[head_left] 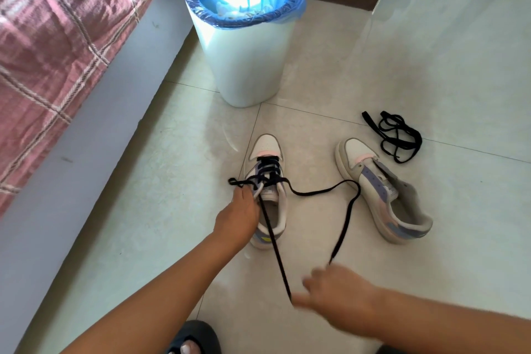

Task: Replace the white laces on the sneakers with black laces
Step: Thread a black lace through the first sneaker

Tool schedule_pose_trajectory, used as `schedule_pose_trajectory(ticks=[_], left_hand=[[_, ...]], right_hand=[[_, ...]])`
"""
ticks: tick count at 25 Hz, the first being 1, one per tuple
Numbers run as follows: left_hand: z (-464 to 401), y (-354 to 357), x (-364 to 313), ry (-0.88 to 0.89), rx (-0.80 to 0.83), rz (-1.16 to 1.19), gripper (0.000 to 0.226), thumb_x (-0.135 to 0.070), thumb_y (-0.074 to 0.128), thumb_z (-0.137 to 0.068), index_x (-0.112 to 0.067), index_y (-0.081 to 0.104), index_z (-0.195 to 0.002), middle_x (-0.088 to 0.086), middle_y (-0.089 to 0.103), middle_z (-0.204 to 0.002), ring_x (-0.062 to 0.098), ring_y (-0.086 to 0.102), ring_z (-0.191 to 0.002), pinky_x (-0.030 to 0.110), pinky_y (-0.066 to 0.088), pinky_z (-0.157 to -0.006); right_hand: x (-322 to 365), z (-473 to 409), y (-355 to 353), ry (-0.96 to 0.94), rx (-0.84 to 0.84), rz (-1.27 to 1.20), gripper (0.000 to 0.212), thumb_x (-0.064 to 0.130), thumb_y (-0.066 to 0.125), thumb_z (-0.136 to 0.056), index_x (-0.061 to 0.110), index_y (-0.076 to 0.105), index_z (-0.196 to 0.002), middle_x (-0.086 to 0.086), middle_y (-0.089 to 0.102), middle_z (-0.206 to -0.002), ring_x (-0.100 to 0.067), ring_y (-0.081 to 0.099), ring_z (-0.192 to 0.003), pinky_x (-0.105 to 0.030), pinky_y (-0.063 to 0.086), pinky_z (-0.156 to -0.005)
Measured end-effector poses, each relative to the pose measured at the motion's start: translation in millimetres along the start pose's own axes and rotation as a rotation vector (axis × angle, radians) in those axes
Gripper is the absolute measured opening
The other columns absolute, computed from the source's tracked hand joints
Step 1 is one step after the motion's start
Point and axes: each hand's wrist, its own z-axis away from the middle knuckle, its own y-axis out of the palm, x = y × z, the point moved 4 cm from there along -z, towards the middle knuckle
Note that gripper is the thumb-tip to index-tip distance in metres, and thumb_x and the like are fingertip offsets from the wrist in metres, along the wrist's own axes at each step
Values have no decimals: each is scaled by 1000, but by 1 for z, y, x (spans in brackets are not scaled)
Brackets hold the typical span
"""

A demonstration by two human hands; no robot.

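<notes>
Far beyond both hands: bed with pink checked cover point(43, 46) along the left, then tall white plastic bin lined with a blue bag point(244, 37) straight ahead, on pale glossy floor tiles point(431, 66). Closer in, second pastel sneaker, unlaced point(382, 190), lying beyond the right hand and angled away; past it, loose tangle of spare black lace point(396, 135), untouched. Under the left hand: first pastel sneaker, toe pointing away point(267, 169), already crossed with flat black shoelace point(268, 171) over the lower eyelets, upper eyelets apparently not yet threaded. Left hand point(240, 218) resting on the near left side of that shoe's opening, fingertips at the eyelet row, seemingly pinching lace there, though exact grip hard to tell. Right hand point(336, 293) blurred, nearest the camera, clasping both lace ends, one running taut back to the shoe, the other looping out towards the second sneaker. Probably mid-lacing, pulling slack through. Best done by pinning the shoe firmly with the left hand, drawing both ends evenly, keeping the flat lace untwisted, matching lengths before the next eyelet pair. No white laces visible.
</notes>
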Motion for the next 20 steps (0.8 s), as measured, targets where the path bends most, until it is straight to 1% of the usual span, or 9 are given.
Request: schedule_pose_trajectory(ticks=[2, 4, 5, 6, 8, 10, 14, 17, 20], left_hand=[[1, -5, 2, -77, -12, 253, 31, -8, 30, -99, -4, 38, -130, 16, 39, -133, 7, 41, -75, 32, 40, -76], [1, -6, 5, -127, -34, 379, 31, -17, 30, -100, -7, 37, -128, 15, 43, -128, 4, 23, -58, 35, 40, -75], [1, -6, 6, -128, -27, 365, 31, -18, 31, -100, -7, 37, -129, 14, 43, -127, 7, 27, -58, 33, 40, -73], [0, -3, 7, -132, -14, 329, 32, -17, 31, -101, -6, 36, -131, 14, 43, -127, 13, 38, -64, 31, 40, -70], [1, 0, 9, -164, -19, 275, 38, -21, 32, -101, -6, 32, -136, 11, 42, -127, 26, 55, -86, 29, 39, -63], [1, 1, 11, -176, -14, 292, 43, -30, 30, -101, -8, 30, -139, 9, 44, -124, 28, 58, -90, 30, 37, -60], [0, 3, 10, -152, -27, 284, 46, -32, 29, -101, -10, 28, -141, 9, 45, -125, 29, 59, -91, 31, 36, -60], [1, 2, 12, -168, -64, 232, 47, -35, 27, -101, -11, 28, -141, 7, 47, -124, 27, 60, -92, 30, 34, -61], [3, 3, 11, -177, -47, 195, 46, -35, 27, -101, -12, 27, -141, 5, 47, -124, 27, 61, -92, 30, 35, -60]], right_hand=[[12, 13, 15, 33, 72, 229, 9, 38, 62, -77, 36, 67, -70, 9, 54, -49, 1, 54, -47, -21, 27, -42], [18, 11, 25, -92, 240, 99, 18, 27, 51, -92, 20, 65, -102, -9, 58, -70, -25, 65, -80, -29, 29, -54], [15, 2, 22, -100, 268, 22, 27, 23, 43, -98, 8, 55, -116, -20, 55, -80, -35, 61, -94, -32, 32, -59], [7, -10, 9, -13, 183, -20, 30, 25, 37, -99, 8, 48, -121, -22, 56, -92, -38, 58, -99, -36, 37, -65], [-14, -35, -28, 273, -238, -158, 30, 35, 33, -99, 18, 46, -120, -12, 63, -104, -34, 60, -98, -35, 42, -71], [-30, -61, -63, 461, -483, -261, 30, 38, 35, -99, 19, 48, -118, -7, 66, -102, -29, 62, -94, -33, 41, -69], [-45, -102, -85, 574, -319, -379, 21, 30, 45, -95, 15, 55, -84, -8, 62, -94, -26, 59, -93, -29, 36, -65], [-41, -104, -85, 528, -343, -306, 20, 22, 42, -96, 13, 60, -96, -9, 63, -101, -26, 57, -95, -30, 37, -67], [-35, -88, -86, 378, -306, -260, 20, 22, 40, -97, 12, 58, -95, -10, 64, -95, -23, 53, -79, -30, 34, -62]])
